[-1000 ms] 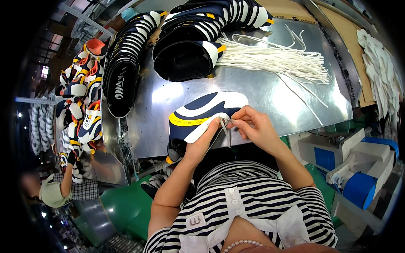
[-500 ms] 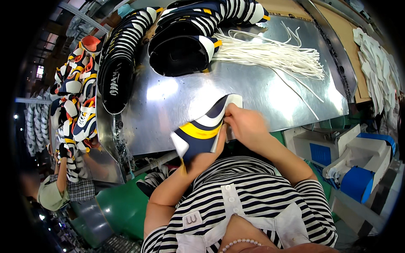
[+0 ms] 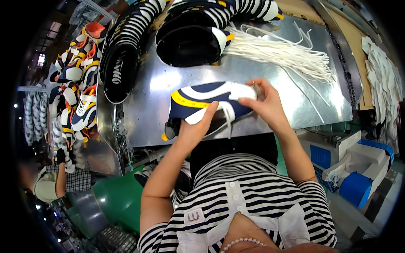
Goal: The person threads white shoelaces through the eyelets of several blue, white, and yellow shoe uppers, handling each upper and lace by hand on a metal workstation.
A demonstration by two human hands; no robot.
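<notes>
Just above the near edge of the metal table, a navy, white and yellow shoe upper [image 3: 202, 92] lies sideways between both my hands. My left hand [image 3: 197, 126] grips its lower side, the thumb along the yellow band and the other fingers hidden behind or inside. My right hand [image 3: 266, 103] pinches the white toe end between thumb and fingers. A white lace [image 3: 228, 116] hangs from the upper beside my left thumb. Beyond, a nested row of similar uppers [image 3: 190, 46] rests on the table, with a bundle of white laces [image 3: 287, 57] to its right.
A second nested row of uppers [image 3: 120, 71] runs along the left of the metal table [image 3: 145, 122]. Finished-looking colourful shoes [image 3: 82, 105] are piled further left, near a co-worker [image 3: 46, 183]. A white-and-blue machine [image 3: 354, 164] stands at right, below hanging white pieces [image 3: 379, 76].
The upper has turned from slanted to nearly level, with its outer side now facing up. My right hand has moved right, onto the toe end.
</notes>
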